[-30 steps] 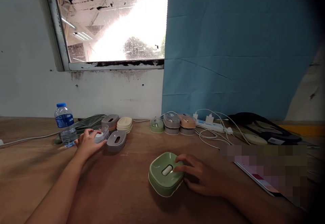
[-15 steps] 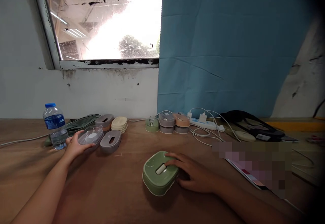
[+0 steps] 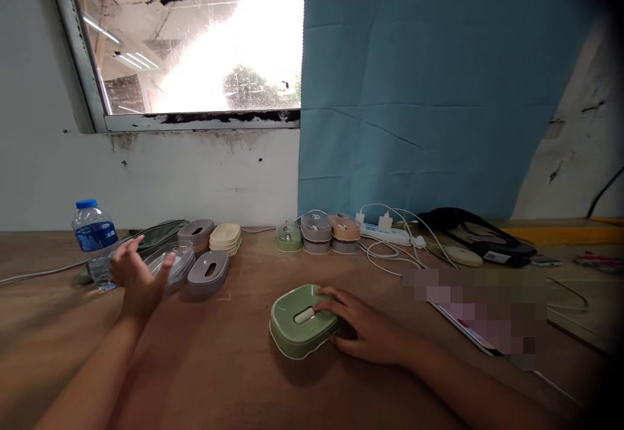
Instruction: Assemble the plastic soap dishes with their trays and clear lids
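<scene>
My right hand [image 3: 363, 329] grips the right end of a green plastic box [image 3: 290, 330] with rounded corners. Its fingers lie on the top and the thumb is at the near side. A small white piece [image 3: 305, 316] shows in the slot on the box's top. My left hand [image 3: 139, 280] is open and empty, thumb and fingers apart, just in front of clear plastic lids [image 3: 181, 262]; it partly hides them. Beside the lids are a grey slotted cover [image 3: 208, 273] and a stack of cream pieces [image 3: 225, 238].
A water bottle [image 3: 96, 241] stands at the left by a dark green pouch [image 3: 158, 240]. Closed boxes in green [image 3: 288, 238], grey [image 3: 316, 227] and orange [image 3: 344, 227] line the back. Cables run from a power strip [image 3: 387, 234]; a black bag [image 3: 478, 238] lies at right.
My left hand has let go of the clear lids and opened, turning upward. My right hand keeps its hold on the green box. The view has shifted slightly.
</scene>
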Available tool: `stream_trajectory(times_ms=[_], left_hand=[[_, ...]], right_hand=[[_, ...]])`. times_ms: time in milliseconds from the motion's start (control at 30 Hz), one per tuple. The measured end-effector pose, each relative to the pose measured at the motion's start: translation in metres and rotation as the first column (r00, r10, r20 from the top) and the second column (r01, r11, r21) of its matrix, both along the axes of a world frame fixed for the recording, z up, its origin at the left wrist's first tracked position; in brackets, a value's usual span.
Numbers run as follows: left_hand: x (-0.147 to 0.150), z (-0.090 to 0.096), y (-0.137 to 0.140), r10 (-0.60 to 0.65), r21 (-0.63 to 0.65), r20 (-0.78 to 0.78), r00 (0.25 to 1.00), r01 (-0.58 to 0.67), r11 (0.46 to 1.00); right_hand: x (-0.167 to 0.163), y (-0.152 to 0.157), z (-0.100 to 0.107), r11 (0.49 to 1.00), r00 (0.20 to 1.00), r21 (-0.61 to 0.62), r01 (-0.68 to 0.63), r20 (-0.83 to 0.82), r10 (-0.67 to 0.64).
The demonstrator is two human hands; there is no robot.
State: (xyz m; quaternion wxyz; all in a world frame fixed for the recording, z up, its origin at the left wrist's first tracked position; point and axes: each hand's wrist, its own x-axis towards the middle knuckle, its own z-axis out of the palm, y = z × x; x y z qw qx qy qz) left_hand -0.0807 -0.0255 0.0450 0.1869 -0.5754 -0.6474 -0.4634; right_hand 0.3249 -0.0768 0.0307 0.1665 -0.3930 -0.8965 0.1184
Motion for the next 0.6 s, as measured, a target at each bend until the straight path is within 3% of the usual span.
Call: stream_trajectory(times_ms=[67, 133, 167, 233, 300, 333, 400, 600], left_hand=[[0.032, 0.002, -0.010, -0.158, 0.143, -0.075, 0.985, 0.168, 0.975], [0.069, -0.001, -0.020, -0.431, 0.050, -0.178, 0.885, 0.445, 0.894], [0.086, -0.004, -0.024, -0.584, -0.106, -0.201, 0.786, 0.575, 0.811], [0.114, -0.012, -0.032, -0.832, -0.378, -0.151, 0.534, 0.746, 0.548], [0.131, -0.019, -0.035, -0.939, -0.545, -0.071, 0.336, 0.775, 0.319], [0.136, -0.021, -0.036, -0.957, -0.583, -0.038, 0.288, 0.772, 0.255], [0.140, -0.026, -0.034, -0.961, -0.592, 0.026, 0.275, 0.779, 0.207], [0.137, -0.034, -0.025, -0.939, -0.452, 0.222, 0.263, 0.881, 0.140]], right_hand=[[0.001, 0.001, -0.001, 1.000, 1.000, -0.008, -0.014, -0.012, 0.014], [0.001, 0.001, -0.002, 1.000, 0.999, -0.005, -0.031, -0.020, 0.031], [0.002, 0.002, -0.002, 0.999, 0.999, -0.001, -0.038, -0.021, 0.038], [0.002, 0.002, -0.001, 0.999, 0.999, 0.015, -0.047, -0.021, 0.048], [0.001, 0.001, 0.000, 0.998, 0.998, 0.036, -0.055, -0.020, 0.055], [0.001, 0.001, 0.001, 0.997, 0.998, 0.046, -0.060, -0.020, 0.061], [-0.001, 0.000, 0.003, 0.995, 0.997, 0.068, -0.074, -0.015, 0.075], [-0.005, 0.001, 0.005, 0.991, 0.995, 0.094, -0.093, 0.040, 0.090]])
